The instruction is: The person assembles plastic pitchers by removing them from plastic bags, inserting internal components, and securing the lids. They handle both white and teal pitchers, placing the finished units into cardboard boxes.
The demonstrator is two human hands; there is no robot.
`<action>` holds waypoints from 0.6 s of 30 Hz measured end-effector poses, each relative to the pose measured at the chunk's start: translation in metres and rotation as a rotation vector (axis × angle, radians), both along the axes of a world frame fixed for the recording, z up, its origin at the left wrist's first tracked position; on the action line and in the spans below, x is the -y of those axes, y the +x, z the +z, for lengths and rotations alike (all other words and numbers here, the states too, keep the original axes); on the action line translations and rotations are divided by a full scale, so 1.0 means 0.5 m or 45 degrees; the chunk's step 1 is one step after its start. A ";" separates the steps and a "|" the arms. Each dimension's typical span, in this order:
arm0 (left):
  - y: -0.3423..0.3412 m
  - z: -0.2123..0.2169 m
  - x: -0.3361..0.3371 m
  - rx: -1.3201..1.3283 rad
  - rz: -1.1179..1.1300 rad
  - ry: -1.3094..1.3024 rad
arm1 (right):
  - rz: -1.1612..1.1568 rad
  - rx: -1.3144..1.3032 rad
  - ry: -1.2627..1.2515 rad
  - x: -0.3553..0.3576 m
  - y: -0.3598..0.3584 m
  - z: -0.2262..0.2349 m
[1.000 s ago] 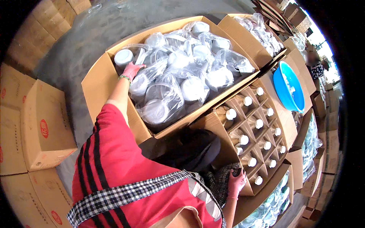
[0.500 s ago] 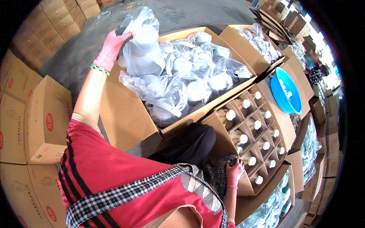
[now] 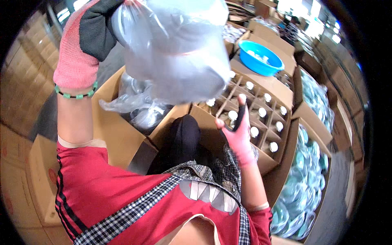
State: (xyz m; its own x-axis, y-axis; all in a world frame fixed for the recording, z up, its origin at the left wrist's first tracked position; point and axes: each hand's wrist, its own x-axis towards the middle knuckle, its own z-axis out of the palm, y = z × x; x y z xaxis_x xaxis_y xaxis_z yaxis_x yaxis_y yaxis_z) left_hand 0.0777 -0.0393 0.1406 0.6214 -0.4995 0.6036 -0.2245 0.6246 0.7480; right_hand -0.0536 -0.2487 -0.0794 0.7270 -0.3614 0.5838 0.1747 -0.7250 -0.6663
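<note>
L hand (image 3: 96, 38), in a pink & black glove, is holding 1 bagged grey item (image 3: 183, 53) up high, its fingers gripping the bag's gathered top. The item is hanging close to the viewer, partly hiding the open L carton (image 3: 114, 128) w/ more clear bags (image 3: 147, 112) inside. R hand (image 3: 239, 136), also gloved, is hovering at the near side of the divided carton (image 3: 209, 121), thumb & forefinger standing wide apart; can't tell if it's touching the white-capped bottles (image 3: 254, 132). A blue basin (image 3: 255, 67) is sitting beyond; teal bagged items (image 3: 300, 188) are filling a carton at R.
</note>
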 end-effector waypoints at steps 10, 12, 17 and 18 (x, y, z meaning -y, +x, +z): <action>-0.090 -0.129 0.076 0.514 0.132 0.352 | -0.392 0.211 0.934 0.078 -0.100 -0.077; -0.119 -0.130 0.095 -0.008 -0.372 0.412 | -0.353 0.188 0.944 0.111 -0.116 -0.144; -0.104 -0.204 0.075 1.095 -0.349 0.296 | -0.160 0.164 1.156 0.166 -0.132 -0.272; -0.092 -0.190 0.068 1.402 -0.277 0.444 | -0.216 0.134 1.008 0.159 -0.142 -0.271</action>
